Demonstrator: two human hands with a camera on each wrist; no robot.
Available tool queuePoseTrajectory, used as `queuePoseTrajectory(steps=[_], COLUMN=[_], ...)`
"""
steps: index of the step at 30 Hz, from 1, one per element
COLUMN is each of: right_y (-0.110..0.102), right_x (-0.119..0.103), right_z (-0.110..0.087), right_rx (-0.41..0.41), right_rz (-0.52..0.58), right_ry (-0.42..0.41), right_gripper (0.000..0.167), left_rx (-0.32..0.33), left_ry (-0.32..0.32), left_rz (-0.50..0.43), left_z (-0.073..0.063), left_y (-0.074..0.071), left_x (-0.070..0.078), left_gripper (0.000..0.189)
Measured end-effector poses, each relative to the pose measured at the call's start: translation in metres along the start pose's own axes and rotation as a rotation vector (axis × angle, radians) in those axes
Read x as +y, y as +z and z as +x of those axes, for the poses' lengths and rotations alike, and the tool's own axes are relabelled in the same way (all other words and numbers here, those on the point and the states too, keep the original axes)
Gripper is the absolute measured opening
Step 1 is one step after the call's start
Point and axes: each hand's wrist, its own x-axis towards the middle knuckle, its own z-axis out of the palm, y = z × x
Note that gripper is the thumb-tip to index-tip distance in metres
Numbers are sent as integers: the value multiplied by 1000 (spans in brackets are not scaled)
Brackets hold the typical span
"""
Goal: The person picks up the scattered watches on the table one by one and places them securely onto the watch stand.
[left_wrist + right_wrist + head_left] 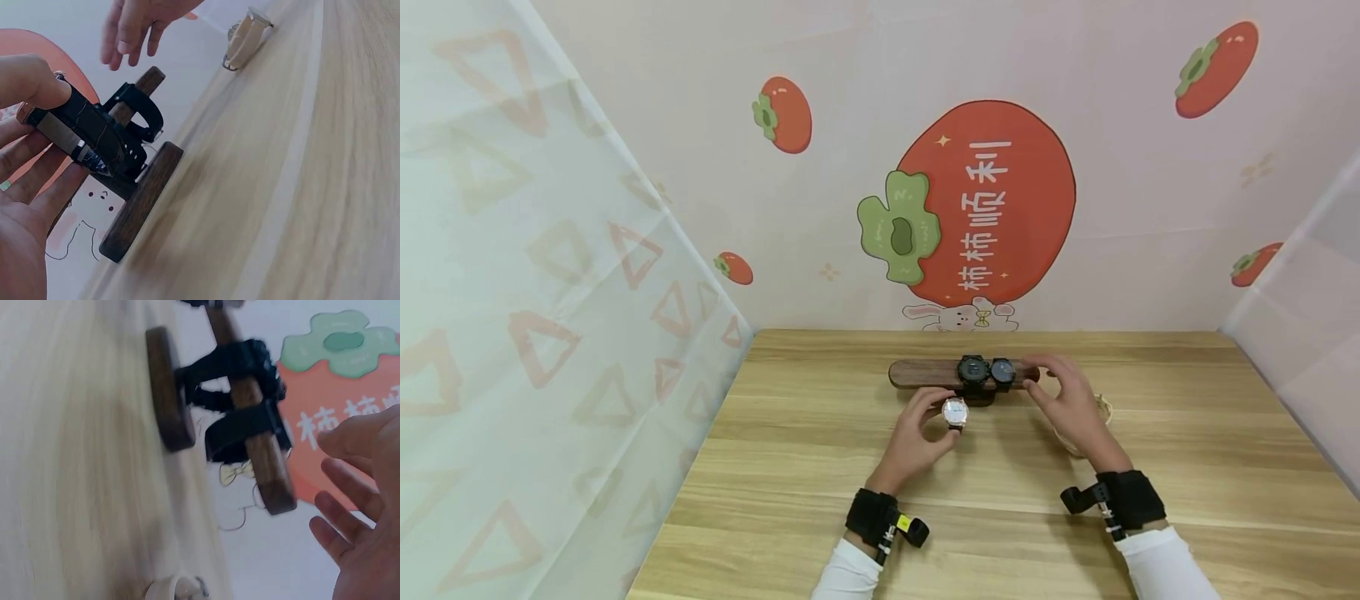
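Observation:
My left hand (912,447) pinches a wristwatch (955,412) with a white dial and dark strap between thumb and fingers, in front of a dark wooden watch stand (921,373). In the left wrist view, the held watch's black strap (84,122) hangs in a loop. Two black watches (973,371) (1002,372) are strapped side by side round the stand's bar, right of its middle. By the bar's right end is my right hand (1072,408), thumb and fingers spread; the right wrist view shows these fingers (350,487) apart from the bar.
A watch with a pale beige strap (245,40) lies on the wooden table (820,483), partly hidden behind my right hand in the head view. The stand's base (170,394) rests on the tabletop. A printed cloth wall (820,208) rises behind the table.

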Motion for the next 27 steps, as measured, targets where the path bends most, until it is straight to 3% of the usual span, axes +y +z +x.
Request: queuePoseTrajectory(steps=[9,20,27], right_y=[1,2,2], right_x=[16,22,23], right_z=[5,6,6], right_rx=[-155,-153,-159], right_rz=[-62,-72,-54], right_ry=[80,105,125], right_gripper=[55,53,53], left_rx=[28,82,121], left_ry=[-14,53,20], left_rz=[17,58,83], left_z=[-3,-4,-8], left_y=[-8,-19,-27], left_x=[-9,-19,-24], left_gripper=[63,66,66])
